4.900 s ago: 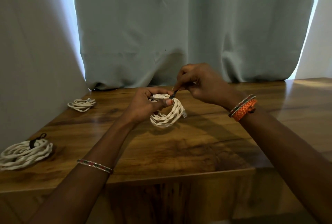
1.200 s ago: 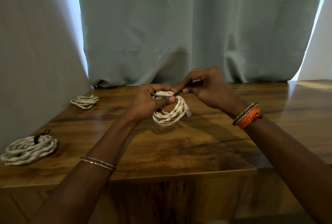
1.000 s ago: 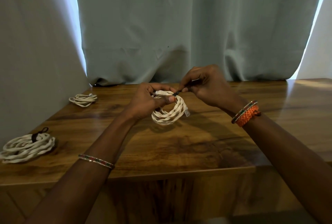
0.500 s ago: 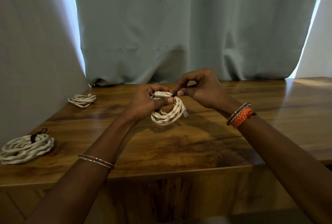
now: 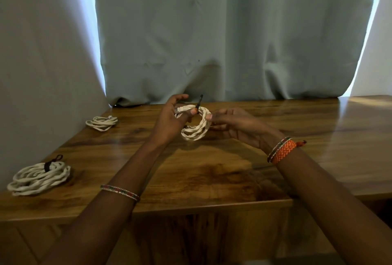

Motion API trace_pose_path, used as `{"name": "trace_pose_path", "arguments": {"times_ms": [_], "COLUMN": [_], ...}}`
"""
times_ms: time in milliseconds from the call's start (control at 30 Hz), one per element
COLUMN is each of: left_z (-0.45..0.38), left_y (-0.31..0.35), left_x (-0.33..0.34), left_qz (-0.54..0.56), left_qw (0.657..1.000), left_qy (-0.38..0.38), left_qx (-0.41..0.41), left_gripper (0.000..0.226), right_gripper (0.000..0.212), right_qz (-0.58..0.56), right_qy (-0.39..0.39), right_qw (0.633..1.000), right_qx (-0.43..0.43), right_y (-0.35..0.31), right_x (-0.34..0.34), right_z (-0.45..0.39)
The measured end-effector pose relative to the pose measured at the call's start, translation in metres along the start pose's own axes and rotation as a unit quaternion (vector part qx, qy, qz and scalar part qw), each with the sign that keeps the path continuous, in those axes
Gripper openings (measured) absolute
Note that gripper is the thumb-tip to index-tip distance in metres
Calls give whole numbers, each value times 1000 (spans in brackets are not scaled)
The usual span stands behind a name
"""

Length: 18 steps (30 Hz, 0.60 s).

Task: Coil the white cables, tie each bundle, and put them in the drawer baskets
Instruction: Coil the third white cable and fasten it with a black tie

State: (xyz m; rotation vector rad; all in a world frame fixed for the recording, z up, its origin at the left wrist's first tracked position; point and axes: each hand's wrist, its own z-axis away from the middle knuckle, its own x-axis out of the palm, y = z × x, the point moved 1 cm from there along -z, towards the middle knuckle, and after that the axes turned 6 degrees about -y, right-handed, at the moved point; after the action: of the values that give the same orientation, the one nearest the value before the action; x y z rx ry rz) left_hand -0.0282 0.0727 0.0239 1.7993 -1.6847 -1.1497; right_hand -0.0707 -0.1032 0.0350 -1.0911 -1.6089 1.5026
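Three white cable coils in view. One small coil (image 5: 196, 125) is held above the middle of the wooden table (image 5: 233, 158), ring tilted up toward the camera, its lower edge nearest the tabletop. A black tie (image 5: 199, 101) sticks up from the top of that coil, long axis near vertical, free end pointing up and slightly right. White plug end (image 5: 184, 108) lies across the coil top, pointing left. Left hand (image 5: 171, 119) grips the coil top, thumb pressing the plug end, other fingers curled behind. Right hand (image 5: 237, 126) is just right of the coil, fingers loosely bent, fingertips at the coil's right edge; actual contact unclear. Large coil (image 5: 39, 176) with a black tie sits near left on the table; a thin coil (image 5: 101, 122) sits far left by the curtain (image 5: 222, 31). Bracelets on both wrists.
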Motion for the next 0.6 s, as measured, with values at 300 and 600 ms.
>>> {"name": "trace_pose_path", "arguments": {"times_ms": [300, 600], "left_z": [0, 2], "left_y": [-14, -8], "left_x": [-7, -4], "left_qz": [-97, -107], "left_qw": [991, 968], "left_qy": [90, 228], "left_qx": [2, 10], "left_gripper": [44, 43], "right_gripper": [22, 10], "right_qz": [7, 72], "right_qy": [64, 212], "right_qw": [998, 974], "right_qx": [-25, 32], "right_y": [5, 8], "right_x": [19, 48], "right_z": [-17, -38]}}
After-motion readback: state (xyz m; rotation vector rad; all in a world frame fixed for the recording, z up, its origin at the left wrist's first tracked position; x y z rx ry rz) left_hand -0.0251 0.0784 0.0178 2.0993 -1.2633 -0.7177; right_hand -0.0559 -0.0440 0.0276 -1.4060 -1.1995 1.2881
